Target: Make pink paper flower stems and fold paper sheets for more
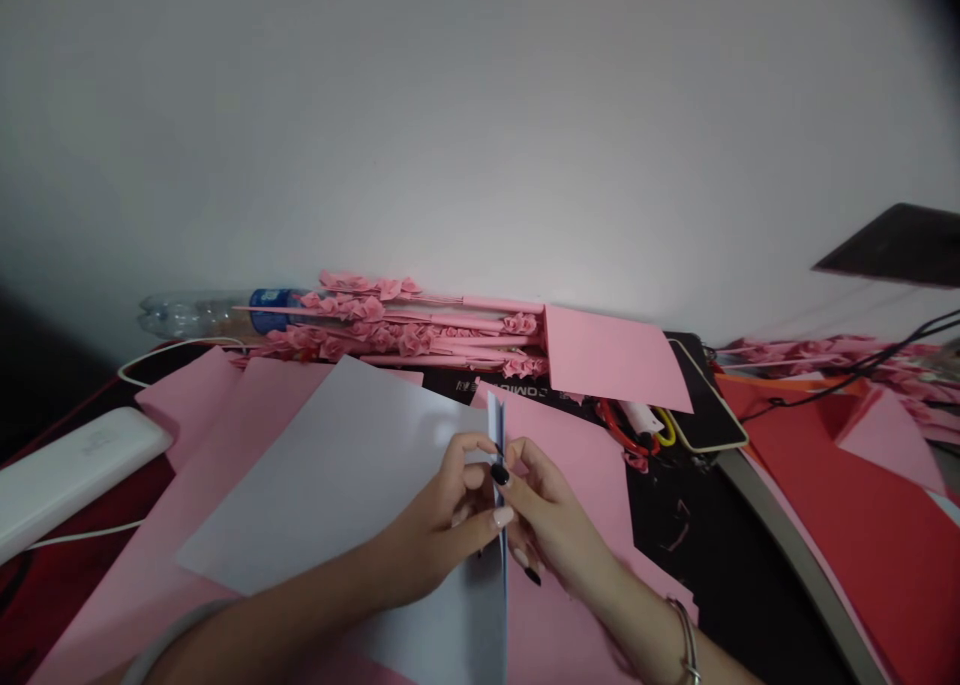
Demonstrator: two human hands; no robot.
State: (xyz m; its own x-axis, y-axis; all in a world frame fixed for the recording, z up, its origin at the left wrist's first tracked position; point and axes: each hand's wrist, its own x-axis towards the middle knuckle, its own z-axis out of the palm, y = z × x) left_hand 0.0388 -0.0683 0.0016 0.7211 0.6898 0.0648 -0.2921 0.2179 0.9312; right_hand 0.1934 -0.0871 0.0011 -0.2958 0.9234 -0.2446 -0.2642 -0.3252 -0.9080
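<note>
A large white sheet of paper (pixel 322 475) lies over pink sheets (pixel 592 465). Its right edge stands up in a narrow upright fold, which both my hands pinch. My left hand (pixel 450 515) grips the fold from the left, thumb and index finger pressed on it. From the right, my right hand (pixel 547 505) presses the same strip, its thumb near the left index fingertip. The fingers behind the strip are partly hidden.
Pink paper flowers on stems (pixel 405 335) lie along the wall beside a plastic bottle (pixel 199 313). A white power bank (pixel 82 475) is at left. Scissors (pixel 664 427), a phone (pixel 701 405) and red paper (pixel 847 495) are at right.
</note>
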